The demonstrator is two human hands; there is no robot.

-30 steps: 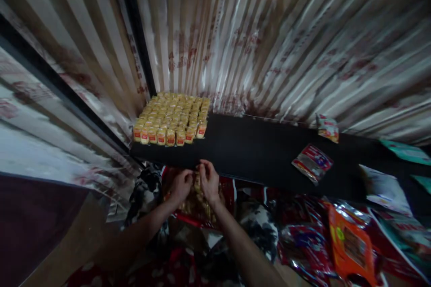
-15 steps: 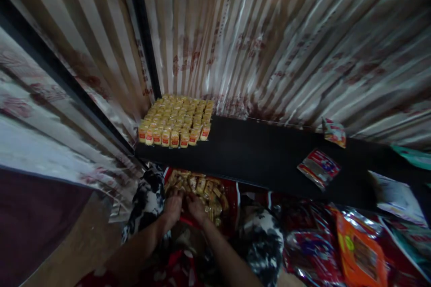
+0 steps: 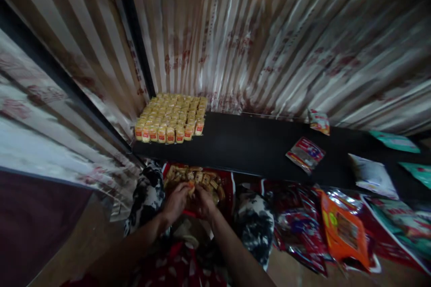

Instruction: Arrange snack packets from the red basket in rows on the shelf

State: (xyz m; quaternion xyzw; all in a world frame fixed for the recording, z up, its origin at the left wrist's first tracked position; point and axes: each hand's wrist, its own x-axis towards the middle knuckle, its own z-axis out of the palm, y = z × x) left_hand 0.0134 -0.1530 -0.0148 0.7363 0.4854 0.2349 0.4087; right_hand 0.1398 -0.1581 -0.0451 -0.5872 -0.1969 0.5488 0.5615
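Hands, left (image 3: 175, 202) and right (image 3: 204, 201), pinch small yellow packets (image 3: 195, 179); red labels on stacked packets (image 3: 170, 119) unreadable.

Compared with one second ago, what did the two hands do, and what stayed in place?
Both hands came down from the shelf edge into the red bag of small packets. The left hand and right hand now meet over one packet. The packet block on the black shelf is unchanged.

left hand (image 3: 175, 202), right hand (image 3: 204, 202), loose packets (image 3: 202, 178), shelf (image 3: 256, 148)
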